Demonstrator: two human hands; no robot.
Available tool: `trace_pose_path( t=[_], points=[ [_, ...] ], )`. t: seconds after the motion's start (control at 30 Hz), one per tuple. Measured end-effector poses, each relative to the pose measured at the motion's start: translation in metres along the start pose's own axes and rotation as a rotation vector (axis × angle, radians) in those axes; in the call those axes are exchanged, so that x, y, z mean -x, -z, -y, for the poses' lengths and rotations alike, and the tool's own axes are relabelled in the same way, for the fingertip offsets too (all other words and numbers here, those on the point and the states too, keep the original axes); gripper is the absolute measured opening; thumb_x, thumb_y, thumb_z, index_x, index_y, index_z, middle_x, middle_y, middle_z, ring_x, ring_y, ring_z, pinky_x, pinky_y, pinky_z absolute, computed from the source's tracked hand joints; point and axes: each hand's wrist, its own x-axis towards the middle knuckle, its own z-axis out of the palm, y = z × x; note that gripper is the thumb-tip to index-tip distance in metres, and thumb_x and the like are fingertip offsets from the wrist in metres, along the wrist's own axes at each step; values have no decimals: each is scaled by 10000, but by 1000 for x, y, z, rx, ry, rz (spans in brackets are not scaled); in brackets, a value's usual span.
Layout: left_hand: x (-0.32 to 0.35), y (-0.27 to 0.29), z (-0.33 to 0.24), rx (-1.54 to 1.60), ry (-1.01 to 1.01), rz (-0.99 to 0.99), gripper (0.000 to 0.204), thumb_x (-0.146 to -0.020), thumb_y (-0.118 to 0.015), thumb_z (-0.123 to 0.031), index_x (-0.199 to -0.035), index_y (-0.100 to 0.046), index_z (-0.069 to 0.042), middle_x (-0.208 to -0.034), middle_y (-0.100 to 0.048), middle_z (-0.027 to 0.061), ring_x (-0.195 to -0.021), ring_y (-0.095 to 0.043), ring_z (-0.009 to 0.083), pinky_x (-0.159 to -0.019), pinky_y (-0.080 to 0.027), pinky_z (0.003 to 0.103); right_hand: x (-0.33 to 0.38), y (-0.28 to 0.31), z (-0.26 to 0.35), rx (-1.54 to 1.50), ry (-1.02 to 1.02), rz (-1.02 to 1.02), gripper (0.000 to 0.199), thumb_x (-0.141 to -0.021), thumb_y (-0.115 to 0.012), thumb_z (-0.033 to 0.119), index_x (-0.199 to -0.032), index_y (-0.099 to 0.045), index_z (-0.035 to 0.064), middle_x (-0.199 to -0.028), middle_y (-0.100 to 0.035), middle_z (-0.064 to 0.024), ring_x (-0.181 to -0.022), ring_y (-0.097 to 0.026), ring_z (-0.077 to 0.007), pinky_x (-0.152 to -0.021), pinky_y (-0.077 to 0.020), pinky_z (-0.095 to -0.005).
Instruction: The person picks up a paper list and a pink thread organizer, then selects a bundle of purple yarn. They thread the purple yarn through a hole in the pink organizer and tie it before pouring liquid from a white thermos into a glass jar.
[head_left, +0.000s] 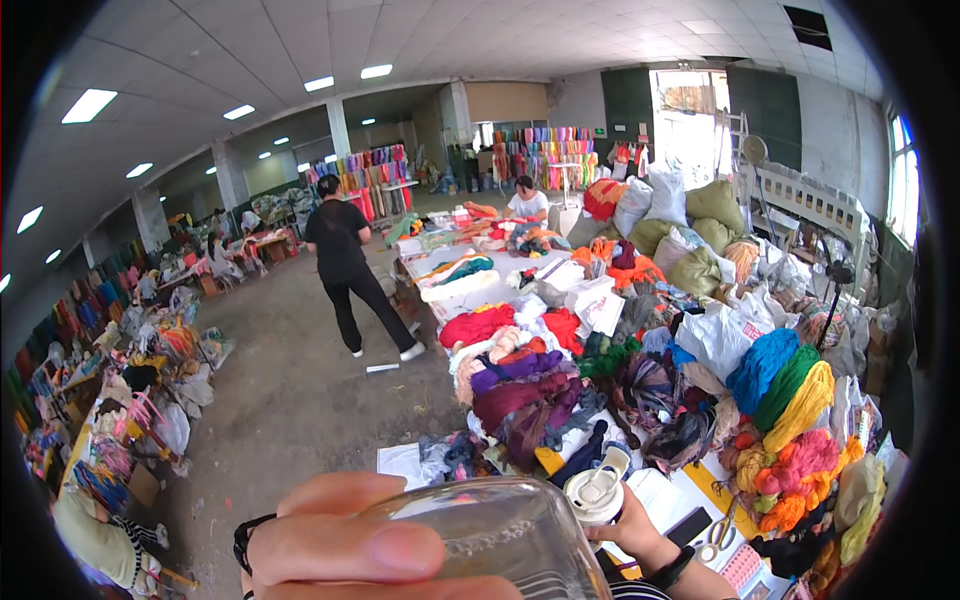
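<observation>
Close in front of me, my left hand (345, 545) wraps its fingers around a clear drinking bottle (495, 530). The see-through bottle is tilted, with droplets inside its wall. Just right of it, my right hand (632, 525) grips a white bottle lid (595, 494) with a raised loop or flip part. A black band circles the right wrist. Below and beyond that hand, on the table, lie a dark phone (689, 527) and scissors (716, 540). The lower part of the bottle and my left palm are cut off by the frame edge.
Heaped yarn and cloth (520, 400) cover the long table, with blue, green and yellow hanks (775, 385) at right. White and green sacks (700, 270) pile behind. A person in black (342, 250) stands left of the table; another person (527, 203) sits at its far end.
</observation>
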Motion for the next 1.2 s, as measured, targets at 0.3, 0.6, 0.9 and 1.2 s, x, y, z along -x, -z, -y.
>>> trace_pose_path(
  t=[0.3, 0.6, 0.9, 1.2],
  points=[
    [11, -43, -24, 378, 414, -49, 547, -930, -700, -300, -1369, -487, -52, -1149, -676, 315, -934, -701, 415, -852, -601, 459, 2, 17, 2, 26, 11, -8, 946, -638, -940, 55, -1443, -444, 19, -1304, -614, -63, -1245, -557, -199, -1123, -387, -368],
    [156, -74, -17, 868, 1305, 321, 1021, -644, -982, -186, -1470, -416, 8, -1380, -592, 111, -1258, -592, 201, -1072, -466, 364, -12, 23, 30, 118, 9, -69, 955, -664, -914, 66, -1479, -420, 8, -1300, -612, -61, -1235, -554, -184, -1125, -373, -351],
    [305, -101, -70, 771, 1607, 313, 919, -710, -944, -244, -1440, -445, 7, -1331, -622, 129, -1243, -609, 219, -1058, -472, 368, -43, -3, 41, 507, 120, 63, 978, -661, -935, 149, -1481, -423, -1, -1340, -598, -153, -1280, -561, -273, -1104, -409, -387],
    [327, -89, -81, 643, 1597, 401, 939, -688, -944, -323, -1421, -465, 18, -1305, -638, 172, -1197, -637, 293, -1042, -481, 401, -69, -53, 48, 993, 397, 162, 889, -651, -880, 155, -1431, -472, 30, -1319, -584, -224, -1202, -583, -426, -1020, -472, -489]
  ],
)
